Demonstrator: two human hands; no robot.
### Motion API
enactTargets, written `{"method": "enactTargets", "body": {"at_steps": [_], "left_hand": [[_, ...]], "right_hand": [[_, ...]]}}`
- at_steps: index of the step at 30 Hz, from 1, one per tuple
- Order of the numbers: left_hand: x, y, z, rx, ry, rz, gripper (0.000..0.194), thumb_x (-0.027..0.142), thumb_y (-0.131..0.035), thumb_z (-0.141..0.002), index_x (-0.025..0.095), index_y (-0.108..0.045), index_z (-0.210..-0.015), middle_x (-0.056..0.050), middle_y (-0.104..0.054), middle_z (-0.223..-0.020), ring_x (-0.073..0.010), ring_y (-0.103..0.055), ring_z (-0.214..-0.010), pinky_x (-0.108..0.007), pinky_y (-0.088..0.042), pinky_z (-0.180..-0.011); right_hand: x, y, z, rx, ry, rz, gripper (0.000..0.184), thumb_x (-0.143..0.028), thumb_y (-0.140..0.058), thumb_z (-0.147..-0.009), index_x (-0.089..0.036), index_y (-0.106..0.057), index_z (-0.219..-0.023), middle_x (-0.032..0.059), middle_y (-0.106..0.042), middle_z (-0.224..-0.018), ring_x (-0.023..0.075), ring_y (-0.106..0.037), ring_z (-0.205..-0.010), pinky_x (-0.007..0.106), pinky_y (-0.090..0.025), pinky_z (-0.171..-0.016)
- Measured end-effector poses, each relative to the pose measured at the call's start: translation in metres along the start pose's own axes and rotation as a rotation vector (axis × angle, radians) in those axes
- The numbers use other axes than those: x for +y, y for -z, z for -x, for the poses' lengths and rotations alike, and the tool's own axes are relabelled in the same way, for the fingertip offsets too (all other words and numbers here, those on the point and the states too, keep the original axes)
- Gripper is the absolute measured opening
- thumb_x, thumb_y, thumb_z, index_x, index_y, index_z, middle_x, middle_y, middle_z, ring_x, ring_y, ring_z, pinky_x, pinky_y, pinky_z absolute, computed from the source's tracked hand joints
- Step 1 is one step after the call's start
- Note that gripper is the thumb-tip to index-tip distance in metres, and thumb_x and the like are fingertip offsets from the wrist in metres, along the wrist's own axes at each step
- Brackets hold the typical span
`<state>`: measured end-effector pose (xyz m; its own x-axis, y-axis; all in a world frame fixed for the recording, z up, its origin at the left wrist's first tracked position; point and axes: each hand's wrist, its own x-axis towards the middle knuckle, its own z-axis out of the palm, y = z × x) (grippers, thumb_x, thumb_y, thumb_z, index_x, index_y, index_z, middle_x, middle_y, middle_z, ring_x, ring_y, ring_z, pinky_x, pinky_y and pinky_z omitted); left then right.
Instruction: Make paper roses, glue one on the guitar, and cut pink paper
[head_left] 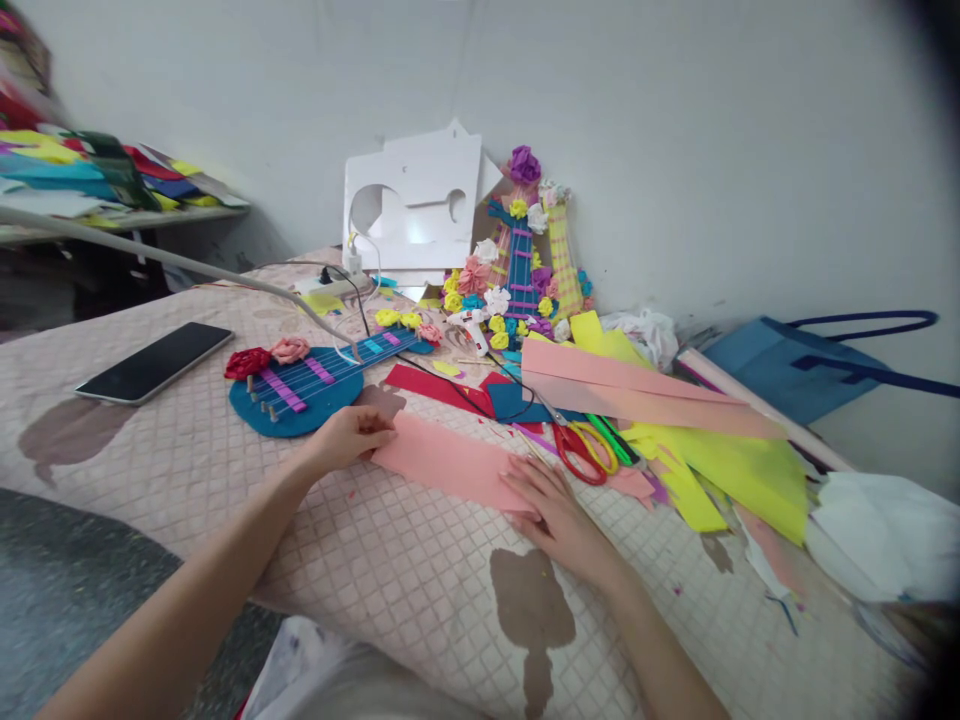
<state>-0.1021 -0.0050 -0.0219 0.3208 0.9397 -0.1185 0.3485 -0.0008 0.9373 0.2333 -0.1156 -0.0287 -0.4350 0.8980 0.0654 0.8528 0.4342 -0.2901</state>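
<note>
A pink paper strip (450,462) lies across the quilted cloth in front of me. My left hand (351,436) pinches its left end between thumb and fingers. Flat on the strip's right end rests my right hand (551,505), fingers stretched out. Just beyond my left hand is a blue paper guitar (322,385) with white strings, purple bars and paper flowers. Red-and-yellow-handled scissors (585,450) lie beyond my right hand, beside a green cutter (611,438).
A phone (157,362) lies at the left. Behind stand a white glue gun (471,328), a power strip (334,287) and several flower-decorated paper guitars (521,260). Yellow paper (727,470), larger pink sheets (637,385) and a blue bag (795,365) occupy the right. A pale bent rod (187,262) crosses the left.
</note>
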Motion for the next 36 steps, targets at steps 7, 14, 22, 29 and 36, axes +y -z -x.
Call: {"method": "enactTargets", "body": {"at_steps": [7, 14, 22, 29, 36], "left_hand": [[-0.002, 0.000, -0.001, 0.014, 0.006, -0.002, 0.030, 0.036, -0.072, -0.056, 0.014, -0.063, -0.074, -0.003, -0.064, -0.068, -0.0153, -0.059, -0.062, -0.023, -0.043, -0.052], [-0.005, 0.001, -0.001, 0.002, 0.006, 0.024, 0.029, 0.033, -0.073, -0.055, 0.015, -0.063, -0.076, -0.002, -0.063, -0.068, -0.0157, -0.060, -0.063, -0.024, -0.045, -0.054], [-0.003, 0.001, -0.001, -0.009, -0.002, 0.001, 0.031, 0.033, -0.072, -0.057, 0.015, -0.068, -0.082, -0.004, -0.065, -0.072, -0.0163, -0.061, -0.064, -0.024, -0.045, -0.053], [-0.006, 0.002, -0.002, 0.009, 0.022, 0.022, 0.036, 0.031, -0.073, -0.056, 0.014, -0.068, -0.087, -0.005, -0.066, -0.075, -0.0177, -0.062, -0.067, -0.025, -0.047, -0.056], [-0.002, 0.005, 0.002, 0.002, 0.043, 0.034, 0.036, 0.033, -0.074, -0.055, 0.015, -0.069, -0.086, -0.004, -0.068, -0.076, -0.0191, -0.064, -0.070, -0.027, -0.050, -0.061]], "right_hand": [[0.001, -0.001, 0.000, -0.012, 0.000, 0.007, 0.052, -0.042, -0.048, -0.090, -0.034, -0.036, -0.140, 0.0030, -0.031, -0.150, 0.0254, -0.019, -0.140, 0.056, -0.018, -0.110], [0.000, 0.000, 0.000, 0.003, 0.004, 0.003, 0.052, -0.042, -0.049, -0.090, -0.034, -0.037, -0.140, 0.0033, -0.031, -0.150, 0.0257, -0.020, -0.140, 0.055, -0.019, -0.110], [0.000, -0.001, 0.000, 0.028, 0.013, -0.002, 0.051, -0.041, -0.049, -0.089, -0.035, -0.038, -0.139, 0.0032, -0.034, -0.149, 0.0257, -0.023, -0.139, 0.055, -0.020, -0.110], [0.005, -0.001, 0.003, 0.109, 0.006, -0.112, 0.058, -0.046, -0.048, -0.089, -0.028, -0.033, -0.142, 0.0072, -0.032, -0.149, 0.0250, -0.022, -0.139, 0.050, -0.021, -0.112], [0.011, 0.004, 0.007, 0.340, -0.076, -0.207, 0.049, -0.043, -0.034, -0.095, -0.025, -0.036, -0.140, 0.0094, -0.038, -0.145, 0.0246, -0.031, -0.135, 0.047, -0.029, -0.109]]}}
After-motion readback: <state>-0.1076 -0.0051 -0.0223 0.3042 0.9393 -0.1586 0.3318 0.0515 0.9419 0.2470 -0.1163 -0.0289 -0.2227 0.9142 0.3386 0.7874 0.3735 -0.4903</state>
